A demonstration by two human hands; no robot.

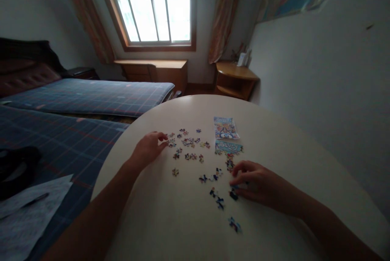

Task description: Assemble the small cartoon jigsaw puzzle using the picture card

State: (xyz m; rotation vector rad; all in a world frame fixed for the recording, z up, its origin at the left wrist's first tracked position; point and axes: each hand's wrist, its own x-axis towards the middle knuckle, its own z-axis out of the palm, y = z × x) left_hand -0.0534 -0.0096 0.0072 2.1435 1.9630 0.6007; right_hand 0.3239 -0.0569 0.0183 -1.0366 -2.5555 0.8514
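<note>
My left hand [150, 147] is at the left edge of a loose group of jigsaw puzzle pieces [188, 142]. Its thumb and forefinger are apart, with the fingertips close to the nearest pieces. On the right, my right hand [254, 180] rests low over the table, fingers curled. A blue puzzle piece [234, 187] shows between its thumb and forefinger, partly hidden by them. Just below lies a dark piece [233, 194]. Joined pieces form a strip with "BLUEY" lettering [229, 147], and more pieces [230, 163] hang below it. Above the strip lies a printed picture sheet [226, 128].
Several dark blue and white pieces [217, 198] lie left of my right hand, and one piece [234, 225] is nearer me. The round white table [158, 220] stands beside a bed [91, 94] at left. Papers with a pen [36, 201] lie on the bed.
</note>
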